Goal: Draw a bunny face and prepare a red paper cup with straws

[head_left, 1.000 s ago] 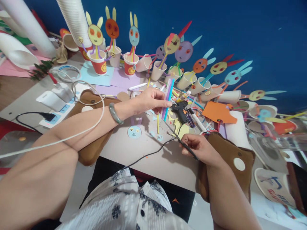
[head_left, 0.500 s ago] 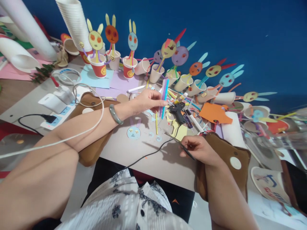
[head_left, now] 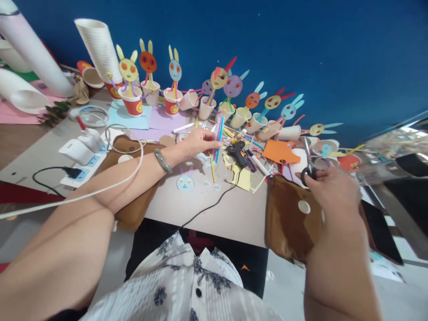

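A small bundle of purple and blue strips [head_left: 220, 131] is raised over the counter [head_left: 227, 218], its upper ends tilted slightly right. The left hand [head_left: 200, 141] has its fingers pinched shut around it. The right hand [head_left: 336, 189], well off to the side, has its fingers curled on the dark handles of one pair of scissors [head_left: 308, 167], blades pointing up; how tightly they close is hidden.

Two small round tags [head_left: 211, 185] on the counter each read "Hi". Beside them is one pale blue paper face [head_left: 185, 183] with drawn features. The red cups [head_left: 172, 103] near the wall carry a yellow emblem too small to read.

One black glue gun [head_left: 237, 154] sits among paper scraps [head_left: 242, 178]. Behind it, at least ten rabbit faces [head_left: 233, 86] on stems form a row, most in cups. Two brown pouches [head_left: 290, 209], each with a white spot, lie at either side. Two white chargers [head_left: 77, 152] sit on a power strip [head_left: 82, 176]. The wall [head_left: 284, 49] is deep blue.
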The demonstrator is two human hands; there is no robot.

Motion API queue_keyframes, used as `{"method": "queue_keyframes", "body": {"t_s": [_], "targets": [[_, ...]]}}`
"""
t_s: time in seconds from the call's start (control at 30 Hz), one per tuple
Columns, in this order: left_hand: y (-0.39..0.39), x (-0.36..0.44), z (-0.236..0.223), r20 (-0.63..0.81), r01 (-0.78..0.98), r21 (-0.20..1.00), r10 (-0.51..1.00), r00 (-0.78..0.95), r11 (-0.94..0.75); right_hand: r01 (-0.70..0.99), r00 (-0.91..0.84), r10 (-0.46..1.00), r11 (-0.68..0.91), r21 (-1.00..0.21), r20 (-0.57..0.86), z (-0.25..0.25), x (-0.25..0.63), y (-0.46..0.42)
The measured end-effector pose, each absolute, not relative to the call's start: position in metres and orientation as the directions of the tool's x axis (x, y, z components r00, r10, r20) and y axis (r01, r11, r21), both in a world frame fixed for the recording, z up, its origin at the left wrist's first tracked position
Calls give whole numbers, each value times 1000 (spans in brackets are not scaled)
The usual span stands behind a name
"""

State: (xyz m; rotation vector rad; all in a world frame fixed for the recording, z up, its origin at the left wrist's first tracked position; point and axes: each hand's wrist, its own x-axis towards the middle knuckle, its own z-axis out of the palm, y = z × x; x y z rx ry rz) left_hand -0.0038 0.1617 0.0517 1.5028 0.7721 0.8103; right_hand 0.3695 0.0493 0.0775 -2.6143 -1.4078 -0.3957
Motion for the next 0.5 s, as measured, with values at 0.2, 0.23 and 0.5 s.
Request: {"method": "queue_keyframes", "body": {"t_s": [0.2,0.23,0.5], "targets": [[160,-3,52,77,8,996,863,499,-94,724,682,730,-663,192,-47,94,402,50],[161,-3,52,82,10,995,871,484,-99,732,679,728,-661,166,-94,95,405,49],[163,-4,53,131,3,990,903,409,-144,739,641,702,-674,3,-312,94,421,47]]}}
